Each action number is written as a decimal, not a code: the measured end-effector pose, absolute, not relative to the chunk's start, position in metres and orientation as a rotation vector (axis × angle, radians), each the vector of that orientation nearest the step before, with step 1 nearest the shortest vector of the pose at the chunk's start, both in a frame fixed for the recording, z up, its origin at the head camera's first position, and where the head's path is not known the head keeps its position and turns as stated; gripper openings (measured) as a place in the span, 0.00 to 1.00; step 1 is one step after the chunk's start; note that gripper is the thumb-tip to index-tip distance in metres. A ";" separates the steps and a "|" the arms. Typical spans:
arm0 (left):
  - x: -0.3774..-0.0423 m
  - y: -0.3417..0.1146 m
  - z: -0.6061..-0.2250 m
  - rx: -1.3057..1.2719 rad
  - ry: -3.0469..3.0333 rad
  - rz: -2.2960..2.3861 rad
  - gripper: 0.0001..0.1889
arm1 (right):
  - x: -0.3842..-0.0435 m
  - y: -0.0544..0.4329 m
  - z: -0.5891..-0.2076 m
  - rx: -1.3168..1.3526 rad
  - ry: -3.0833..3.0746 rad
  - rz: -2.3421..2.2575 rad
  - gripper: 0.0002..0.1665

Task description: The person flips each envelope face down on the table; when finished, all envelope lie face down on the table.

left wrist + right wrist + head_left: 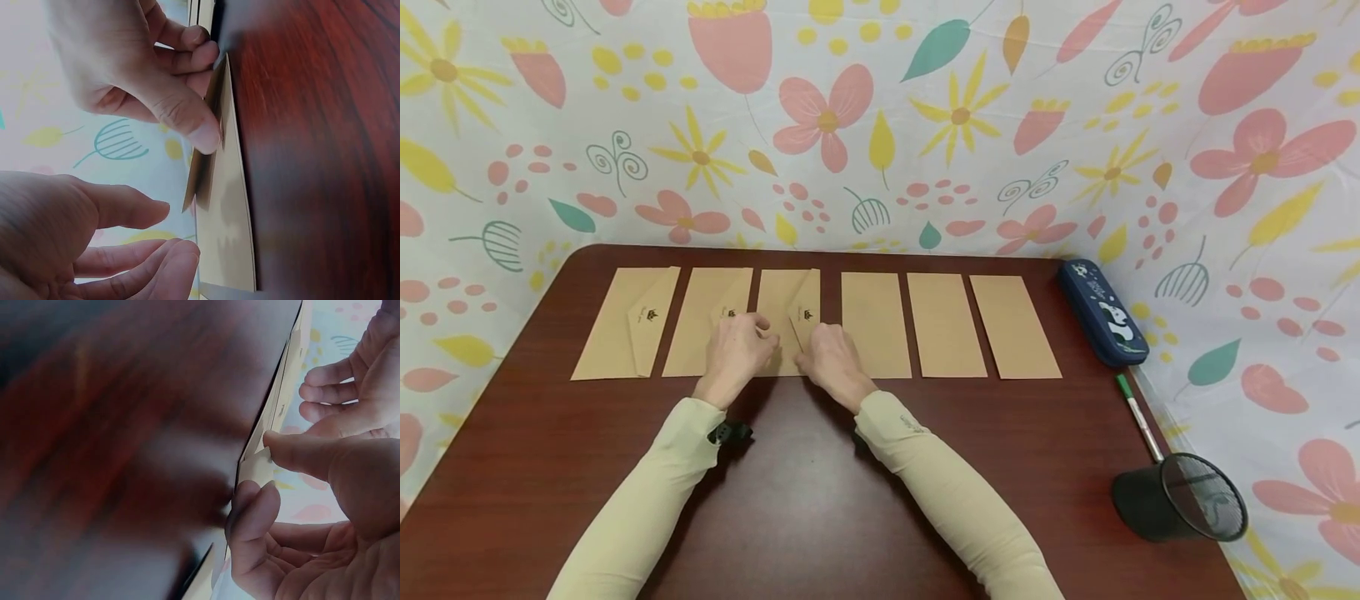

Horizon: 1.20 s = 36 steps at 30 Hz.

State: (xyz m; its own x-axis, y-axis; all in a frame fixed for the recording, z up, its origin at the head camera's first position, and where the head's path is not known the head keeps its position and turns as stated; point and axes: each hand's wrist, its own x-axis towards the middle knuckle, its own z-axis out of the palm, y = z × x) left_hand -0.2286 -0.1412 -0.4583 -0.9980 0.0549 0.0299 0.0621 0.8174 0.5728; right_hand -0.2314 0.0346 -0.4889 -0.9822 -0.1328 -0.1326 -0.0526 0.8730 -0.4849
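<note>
Six kraft-paper envelopes lie in a row across the table. My right hand (835, 360) is at the right edge of the third envelope (775, 293), its thumb and curled fingers about the folded flap (807, 314), which bears a small dark crown print. From the left wrist view, that flap (199, 172) stands slightly raised under the right thumb. My left hand (735, 350) hovers over the gap between the second envelope (700, 296) and the third, its fingers loosely bent and holding nothing. Part of the second envelope's flap is hidden by it.
Leftmost is an envelope (606, 325) with its printed flap folded over. Three plain-faced envelopes (945, 325) lie to the right. Beyond them are a navy panda pencil case (1101, 312), a green-capped marker (1142, 425) and a black mesh pen cup (1150, 504) on its side.
</note>
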 end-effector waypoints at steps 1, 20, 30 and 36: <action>-0.233 -0.144 -0.466 -0.106 -2.983 -0.924 0.17 | -0.235 0.034 -0.494 -0.134 2.889 -0.729 0.27; -0.229 -0.152 -0.454 -0.056 -3.022 -0.928 0.18 | -0.250 0.042 -0.513 -0.085 2.929 -0.737 0.19; -0.242 -0.160 -0.477 -0.065 -2.988 -0.902 0.16 | -0.239 0.046 -0.505 -0.015 2.863 -0.798 0.23; -0.239 -0.161 -0.473 -0.071 -2.989 -0.916 0.21 | -0.237 0.056 -0.508 0.012 2.844 -0.884 0.24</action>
State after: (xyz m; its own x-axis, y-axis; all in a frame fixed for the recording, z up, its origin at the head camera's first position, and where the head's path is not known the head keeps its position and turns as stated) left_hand -0.2389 -0.1605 -0.4728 -0.9989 0.0389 0.0274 0.0476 0.8275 0.5595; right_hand -0.2367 0.0564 -0.5082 -0.9866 -0.0407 -0.1580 0.0560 0.8251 -0.5622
